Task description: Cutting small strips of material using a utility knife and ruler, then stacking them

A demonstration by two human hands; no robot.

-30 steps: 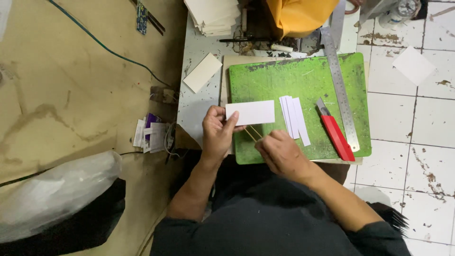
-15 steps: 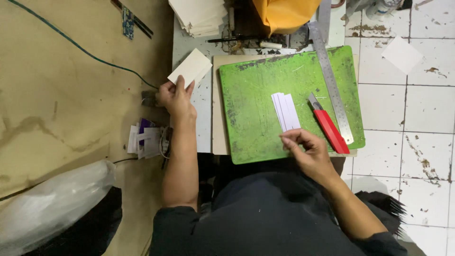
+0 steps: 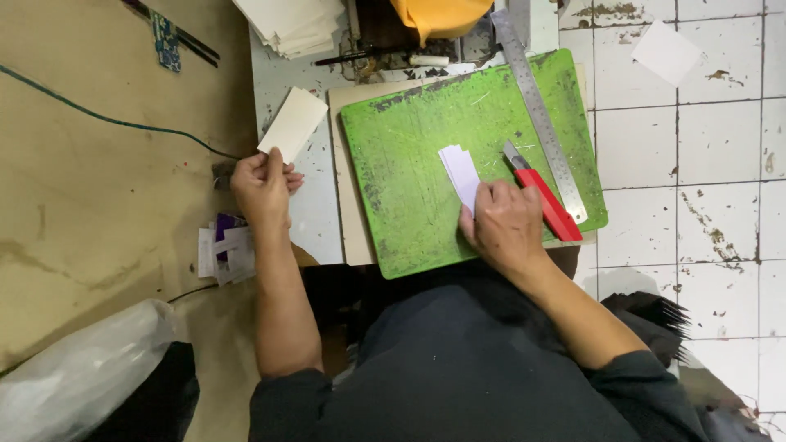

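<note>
- Two hands are working: the left hand (image 3: 260, 187) is pinching a cream card (image 3: 293, 124).
- The right hand (image 3: 505, 225) is pressing flat on white paper strips (image 3: 460, 170) on the green cutting mat (image 3: 409, 147).

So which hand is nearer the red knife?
Right. The right hand rests on the green mat beside the red knife, about touching it; the left hand holds a card off the mat's left.
</note>
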